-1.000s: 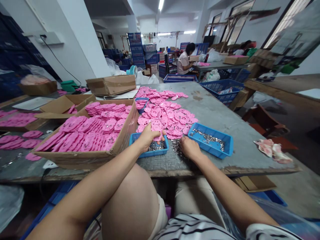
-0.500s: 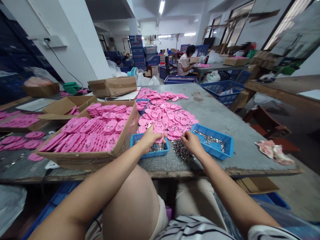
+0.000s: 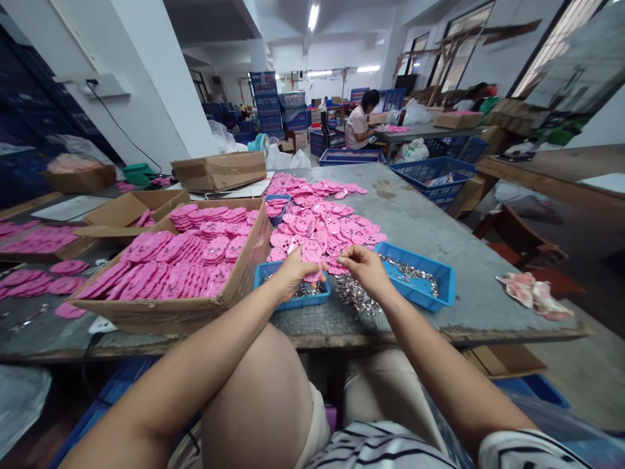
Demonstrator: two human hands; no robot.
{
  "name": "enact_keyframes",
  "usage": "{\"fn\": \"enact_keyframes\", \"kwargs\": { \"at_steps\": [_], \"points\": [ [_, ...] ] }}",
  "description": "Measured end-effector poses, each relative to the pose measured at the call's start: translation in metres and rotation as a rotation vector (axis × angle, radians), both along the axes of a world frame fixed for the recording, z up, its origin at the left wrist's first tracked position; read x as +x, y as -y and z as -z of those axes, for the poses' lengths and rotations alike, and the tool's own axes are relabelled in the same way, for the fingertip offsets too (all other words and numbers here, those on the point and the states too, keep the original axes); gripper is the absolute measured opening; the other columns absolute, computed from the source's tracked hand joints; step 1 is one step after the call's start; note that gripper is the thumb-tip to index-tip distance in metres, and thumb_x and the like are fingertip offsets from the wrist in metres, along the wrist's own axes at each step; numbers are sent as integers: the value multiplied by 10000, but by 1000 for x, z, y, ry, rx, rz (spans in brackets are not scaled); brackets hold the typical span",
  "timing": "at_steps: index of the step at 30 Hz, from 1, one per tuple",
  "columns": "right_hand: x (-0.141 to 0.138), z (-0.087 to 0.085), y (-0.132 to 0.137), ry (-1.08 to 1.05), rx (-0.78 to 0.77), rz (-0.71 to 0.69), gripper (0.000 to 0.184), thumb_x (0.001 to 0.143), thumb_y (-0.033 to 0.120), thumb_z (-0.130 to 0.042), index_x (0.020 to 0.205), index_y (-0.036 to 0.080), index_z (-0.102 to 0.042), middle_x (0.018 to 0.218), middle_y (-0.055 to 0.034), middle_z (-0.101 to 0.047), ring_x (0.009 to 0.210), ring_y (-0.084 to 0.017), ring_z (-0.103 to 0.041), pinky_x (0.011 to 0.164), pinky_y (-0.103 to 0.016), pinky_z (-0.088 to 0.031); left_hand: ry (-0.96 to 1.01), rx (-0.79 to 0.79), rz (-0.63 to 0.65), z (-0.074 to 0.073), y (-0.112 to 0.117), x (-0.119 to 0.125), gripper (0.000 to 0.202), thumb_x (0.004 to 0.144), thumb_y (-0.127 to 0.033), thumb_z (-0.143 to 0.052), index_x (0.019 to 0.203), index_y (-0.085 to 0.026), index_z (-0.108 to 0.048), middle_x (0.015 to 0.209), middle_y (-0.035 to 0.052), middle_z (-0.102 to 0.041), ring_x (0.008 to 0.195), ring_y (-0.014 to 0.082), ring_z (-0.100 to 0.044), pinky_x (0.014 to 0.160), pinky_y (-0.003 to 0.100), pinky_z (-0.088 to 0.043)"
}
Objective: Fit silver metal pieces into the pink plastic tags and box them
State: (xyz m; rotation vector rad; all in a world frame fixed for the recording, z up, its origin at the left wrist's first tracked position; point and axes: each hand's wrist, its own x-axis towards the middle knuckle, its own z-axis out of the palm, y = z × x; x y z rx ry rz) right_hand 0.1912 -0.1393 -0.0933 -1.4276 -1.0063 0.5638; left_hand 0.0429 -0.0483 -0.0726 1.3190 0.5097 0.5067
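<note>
My left hand (image 3: 294, 272) grips a flat pink plastic piece (image 3: 312, 255) with a scalloped edge, above a small blue tray (image 3: 263, 268) of shiny metal parts. My right hand (image 3: 364, 267) is closed in a pinch just right of that piece; what sits between its fingertips is too small to make out. Under the right hand lies a heap of small silvery metal parts (image 3: 359, 301) on the table. A second blue tray (image 3: 446, 286), partly filled with similar parts, stands right of that hand. Loose pink pieces (image 3: 336, 228) are piled behind both hands.
A cardboard box (image 3: 156, 312) full of stacked pink pieces stands at left on the grey table (image 3: 415, 202). A flat carton (image 3: 219, 170) lies behind it. Crumpled cloth (image 3: 534, 296) rests near the right corner. A person (image 3: 359, 124) sits at another table farther back.
My right hand has risen from the metal heap and moved left, closer to the pink piece. The left hand holds the piece in nearly the same place.
</note>
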Motion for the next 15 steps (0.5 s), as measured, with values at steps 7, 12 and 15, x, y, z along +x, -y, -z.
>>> {"fn": "enact_keyframes", "kwargs": {
  "at_steps": [7,12,15],
  "points": [
    [-14,-7,-11,112,88,-72,263,676,437,-727,634,208,-605,614,23,-607,617,-137,-515,612,-282,-394,73,-135,48,-3,0,-1,381,521,-184,-793,808,-126,-550,677,30,-642,503,143,-620,354,205,-442],
    [-13,-8,-10,140,114,-89,298,680,475,-750,625,211,-624,648,11,-636,653,-150,-550,652,-301,-417,82,-168,60,-4,0,-2,369,521,-154,-798,793,-127,-551,653,12,-615,504,143,-619,356,204,-441],
    [-12,-11,-8,148,137,-120,314,667,486,-768,604,212,-630,648,5,-634,658,-153,-558,665,-311,-430,80,-168,65,-4,1,-3,366,525,-161,-801,790,-127,-553,659,21,-624,500,139,-614,356,200,-435]
  ]
}}
